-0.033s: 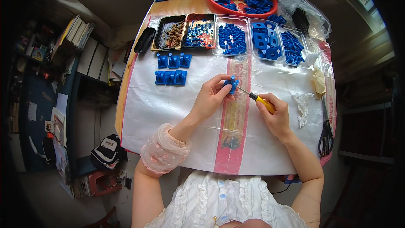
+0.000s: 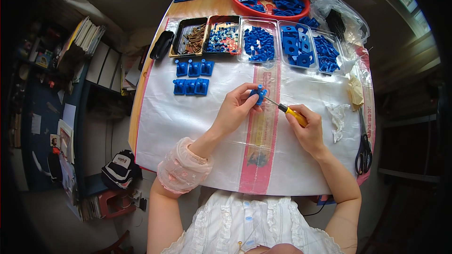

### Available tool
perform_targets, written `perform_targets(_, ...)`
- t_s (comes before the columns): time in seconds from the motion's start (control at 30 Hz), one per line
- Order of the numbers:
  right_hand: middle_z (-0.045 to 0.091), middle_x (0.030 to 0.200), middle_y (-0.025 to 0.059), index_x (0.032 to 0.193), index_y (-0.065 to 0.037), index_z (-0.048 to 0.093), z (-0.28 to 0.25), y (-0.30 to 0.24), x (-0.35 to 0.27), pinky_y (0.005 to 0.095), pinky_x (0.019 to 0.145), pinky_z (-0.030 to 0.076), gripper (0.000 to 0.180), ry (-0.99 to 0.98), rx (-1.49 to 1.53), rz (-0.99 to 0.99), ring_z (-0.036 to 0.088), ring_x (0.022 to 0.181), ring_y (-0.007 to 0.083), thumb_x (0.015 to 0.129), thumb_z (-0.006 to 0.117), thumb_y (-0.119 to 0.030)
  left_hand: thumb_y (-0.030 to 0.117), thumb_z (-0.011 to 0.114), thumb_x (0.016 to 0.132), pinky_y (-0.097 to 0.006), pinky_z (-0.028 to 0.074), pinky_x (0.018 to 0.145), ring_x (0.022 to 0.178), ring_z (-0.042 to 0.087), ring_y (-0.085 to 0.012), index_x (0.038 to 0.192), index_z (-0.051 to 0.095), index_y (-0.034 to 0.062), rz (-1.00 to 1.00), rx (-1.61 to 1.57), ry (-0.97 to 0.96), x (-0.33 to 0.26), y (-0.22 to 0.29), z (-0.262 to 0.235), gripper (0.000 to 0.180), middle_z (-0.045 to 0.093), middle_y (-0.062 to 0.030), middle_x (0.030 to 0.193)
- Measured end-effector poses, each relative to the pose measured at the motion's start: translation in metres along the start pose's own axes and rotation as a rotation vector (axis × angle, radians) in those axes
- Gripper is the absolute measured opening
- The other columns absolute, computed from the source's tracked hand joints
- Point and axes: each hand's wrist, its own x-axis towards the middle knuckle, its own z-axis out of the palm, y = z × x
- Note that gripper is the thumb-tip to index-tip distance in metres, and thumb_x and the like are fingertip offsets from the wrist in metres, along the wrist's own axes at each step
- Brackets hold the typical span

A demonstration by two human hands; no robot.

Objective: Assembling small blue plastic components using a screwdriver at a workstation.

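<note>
My left hand is closed around a small blue plastic assembly with a knob on top, above the middle of the table. In my right hand is a screwdriver with a yellow and black handle. Its thin shaft points up and left, and the tip meets the right side of the blue piece. My fingers hide part of that piece. To the left, two short rows of similar blue assemblies, an upper row and a lower row, sit on the white sheet.
Along the back stand trays of brown screws, nuts and blue parts. Behind them is a red basin of blue pieces. Black scissors and crumpled paper lie at right, a black case at left.
</note>
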Motion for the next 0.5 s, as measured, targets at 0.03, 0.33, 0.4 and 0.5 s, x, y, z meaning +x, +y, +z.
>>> perform_targets(0.03, 0.074, 0.082, 0.0129, 0.103, -0.001, 0.073, -0.0003, -0.0004, 0.0004, 0.0304, 0.065, 0.053, 0.015, 0.0, -0.002, 0.0, 0.071, 0.07, 0.0197, 0.09, 0.075, -0.009, 0.01, 0.056, 0.107, -0.023, 0.058, 0.078, 0.085, 0.069, -0.0098, 0.131, 0.059, -0.0007, 0.001, -0.001, 0.0, 0.0003, 0.0004, 0.0001, 0.026, 0.073, -0.0097, 0.107)
perform_targets(0.33, 0.074, 0.082, 0.0131, 0.103, -0.001, 0.073, 0.0003, -0.0009, 0.0012, 0.0304, 0.065, 0.053, 0.016, 0.0, -0.009, -0.012, 0.072, 0.07, 0.0198, 0.09, 0.076, -0.009, 0.017, 0.053, 0.11, -0.023, 0.058, 0.077, 0.083, 0.07, -0.0094, 0.129, 0.061, 0.0011, 0.009, -0.005, 0.006, 0.0003, -0.0015, -0.002, 0.026, 0.074, -0.0085, 0.105)
perform_targets(0.4, 0.074, 0.082, 0.0132, 0.103, -0.001, 0.073, -0.0003, -0.0008, 0.0012, 0.0304, 0.065, 0.053, 0.016, -0.001, -0.005, -0.008, 0.072, 0.07, 0.0199, 0.09, 0.076, -0.009, 0.018, 0.053, 0.11, -0.023, 0.058, 0.077, 0.083, 0.07, -0.0094, 0.128, 0.061, 0.0015, 0.014, 0.0, 0.001, 0.0012, -0.0027, -0.0022, 0.026, 0.074, -0.0084, 0.104)
perform_targets(0.5, 0.074, 0.082, 0.0132, 0.103, -0.001, 0.073, 0.0004, 0.0001, 0.0005, 0.0304, 0.064, 0.053, 0.016, -0.002, 0.005, -0.002, 0.071, 0.07, 0.0198, 0.09, 0.076, -0.009, 0.018, 0.052, 0.11, -0.023, 0.058, 0.076, 0.083, 0.07, -0.0095, 0.128, 0.061, 0.0019, 0.018, 0.001, -0.005, 0.0006, -0.0032, -0.0032, 0.026, 0.074, -0.0085, 0.103)
